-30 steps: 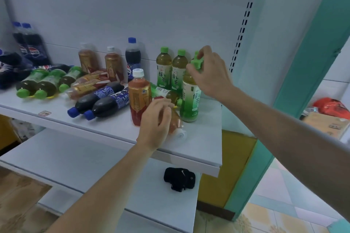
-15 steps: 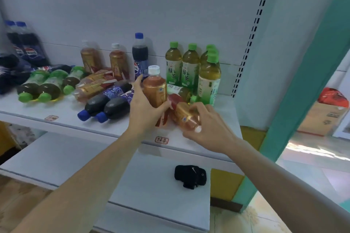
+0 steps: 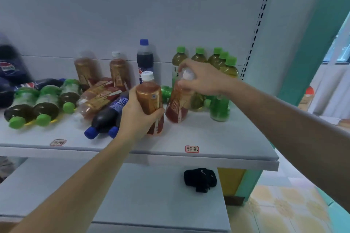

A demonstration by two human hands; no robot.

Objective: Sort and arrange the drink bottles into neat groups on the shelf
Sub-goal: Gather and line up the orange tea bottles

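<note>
Since a moment ago the right hand point(image 3: 200, 79) has tipped the second brown tea bottle point(image 3: 179, 102) up by its cap beside the upright one point(image 3: 150, 104) gripped in the left hand point(image 3: 136, 117); both should go steadily back to the brown pair point(image 3: 102, 70) behind, left of the green-tea row point(image 3: 208, 58).

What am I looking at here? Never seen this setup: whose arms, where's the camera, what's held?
No robot: a person's bare arms, filmed by one wide-angle camera on their head, looking down at a white shelf. The left hand grips an upright brown tea bottle with a white cap. The right hand holds a second, tilted brown tea bottle by its cap end. Green-capped tea bottles stand behind; dark cola bottles with blue caps lie on their sides.
</note>
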